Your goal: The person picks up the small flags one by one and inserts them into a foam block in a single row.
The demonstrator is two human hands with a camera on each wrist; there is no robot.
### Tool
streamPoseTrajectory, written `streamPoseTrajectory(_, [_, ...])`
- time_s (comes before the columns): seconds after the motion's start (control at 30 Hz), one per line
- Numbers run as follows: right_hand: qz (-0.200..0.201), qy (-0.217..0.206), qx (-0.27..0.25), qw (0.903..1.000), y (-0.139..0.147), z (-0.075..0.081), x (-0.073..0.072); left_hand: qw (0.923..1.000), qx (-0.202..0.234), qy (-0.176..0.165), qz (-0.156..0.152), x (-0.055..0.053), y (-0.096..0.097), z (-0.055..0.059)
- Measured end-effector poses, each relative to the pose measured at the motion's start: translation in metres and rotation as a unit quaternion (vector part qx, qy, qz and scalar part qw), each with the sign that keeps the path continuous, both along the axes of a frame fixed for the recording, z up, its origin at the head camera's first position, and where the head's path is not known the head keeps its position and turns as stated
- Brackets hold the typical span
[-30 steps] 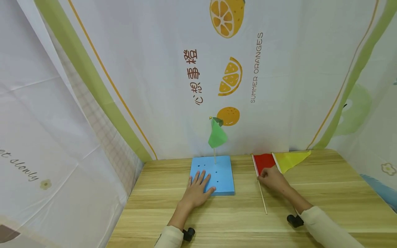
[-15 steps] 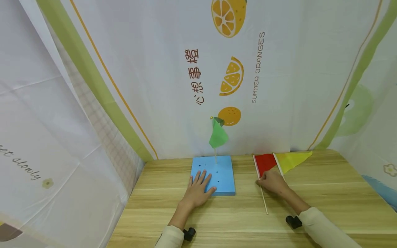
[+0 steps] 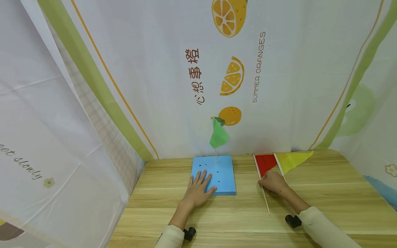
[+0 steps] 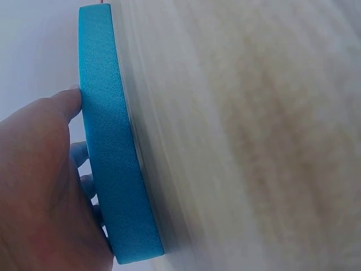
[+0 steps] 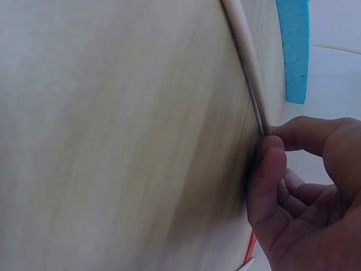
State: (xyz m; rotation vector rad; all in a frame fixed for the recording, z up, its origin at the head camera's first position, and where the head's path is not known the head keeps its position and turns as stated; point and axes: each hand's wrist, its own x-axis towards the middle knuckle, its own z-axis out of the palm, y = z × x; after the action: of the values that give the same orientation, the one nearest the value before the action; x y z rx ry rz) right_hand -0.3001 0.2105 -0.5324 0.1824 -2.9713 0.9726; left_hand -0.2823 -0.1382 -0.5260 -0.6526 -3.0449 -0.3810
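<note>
My left hand (image 3: 197, 191) lies with spread, straight fingers on a blue foam block (image 3: 225, 179) that has several small holes in its top. A green flag (image 3: 219, 137) stands upright in the block near its back edge. In the left wrist view, the thumb meets the upper edge of the block's side (image 4: 115, 135). My right hand (image 3: 273, 181) pinches the thin wooden stick of a red flag (image 3: 265, 163) just below the cloth. The right wrist view shows thumb and fingertip closed on that stick (image 5: 248, 62), which lies low along the table.
A yellow flag (image 3: 293, 161) lies right beside the red one, its stick partly hidden under the right hand. Wood-grain table (image 3: 235, 220) extends around both hands. A white curtain (image 3: 149, 86) printed with oranges hangs along the back edge.
The right hand's fingertips have slid slightly down the red flag's stick, and the stick has shifted a little to the right. The left hand keeps its place on the block.
</note>
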Motion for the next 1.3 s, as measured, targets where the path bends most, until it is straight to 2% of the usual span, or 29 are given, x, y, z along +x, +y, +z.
streamPoseTrajectory(0.13, [-0.003,-0.014,-0.011,0.9998,0.001,0.002,0.0,1.0,-0.001,0.0,0.0,0.0,0.0,0.001])
streamPoseTrajectory(0.4, [-0.009,-0.076,-0.079,0.994,0.001,0.009,0.002,1.0,0.002,0.003,-0.005,0.0,0.0,0.0])
streamPoseTrajectory(0.53, [-0.004,-0.085,-0.094,0.9919,0.002,0.01,0.001,1.0,0.003,0.002,-0.004,0.0,0.0,0.0])
streamPoseTrajectory(0.73, [-0.002,-0.079,-0.096,0.9922,0.002,0.01,0.0,1.0,0.001,0.001,-0.003,0.0,0.0,0.001])
streamPoseTrajectory(0.97, [0.003,-0.046,-0.098,0.9941,0.001,0.011,0.0,1.0,0.006,0.003,-0.006,0.0,0.0,0.0])
streamPoseTrajectory(1.17, [-0.001,-0.046,-0.098,0.9942,-0.001,0.013,0.001,0.9999,0.01,0.0,-0.004,0.0,0.0,0.0])
streamPoseTrajectory(1.3, [0.0,-0.027,-0.092,0.9954,-0.002,0.015,0.0,0.9999,0.012,0.001,-0.004,0.0,0.0,-0.002])
